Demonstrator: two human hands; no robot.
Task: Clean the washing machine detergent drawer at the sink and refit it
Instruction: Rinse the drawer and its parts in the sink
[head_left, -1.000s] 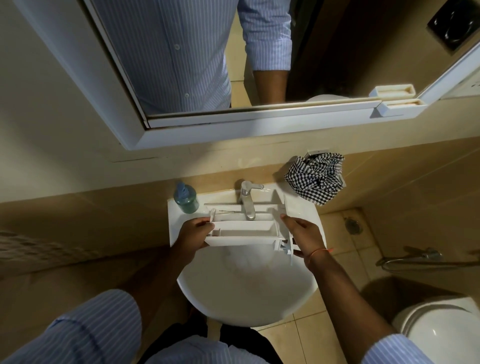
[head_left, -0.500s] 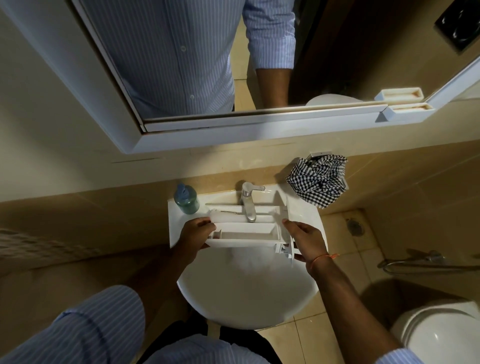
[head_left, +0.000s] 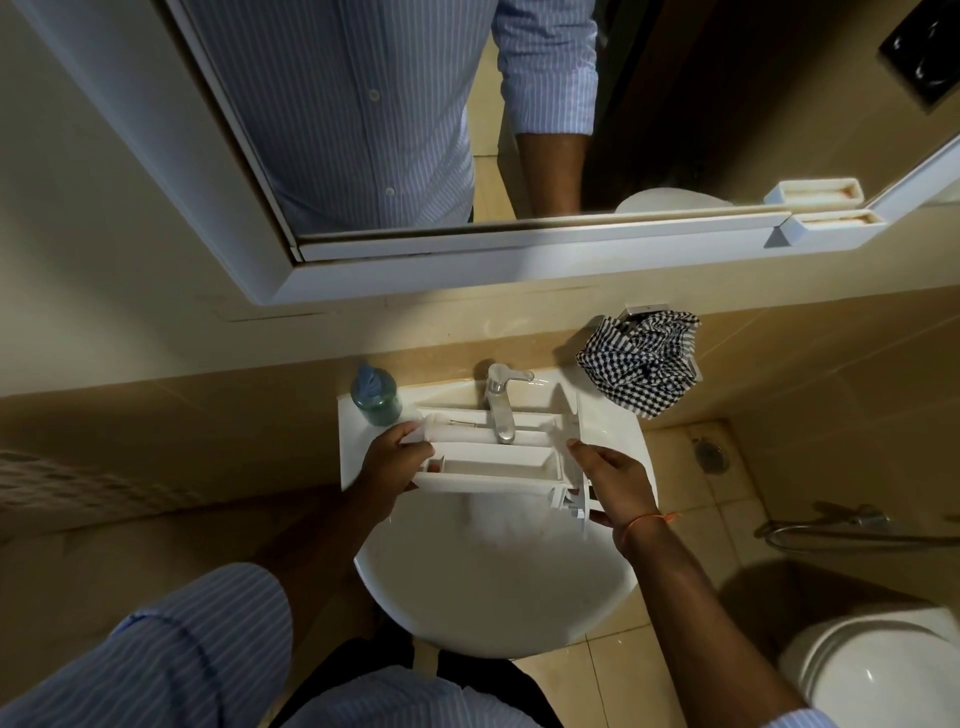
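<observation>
Here the left hand curls round the left end of the drawer, thumb over the top rim, while the right hand pinches its right end by the front panel. The drawer sits at the centre of the frame, held level over the sink, right under the tap. It looks like light, stiff plastic, probably slick when wet, so gripping both ends seems safest; the thin dividers and clips by the panel may snap.

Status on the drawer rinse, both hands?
Left hand and right hand grip drawer ends. Drawer under tap, over sink. Nothing blocking.
</observation>
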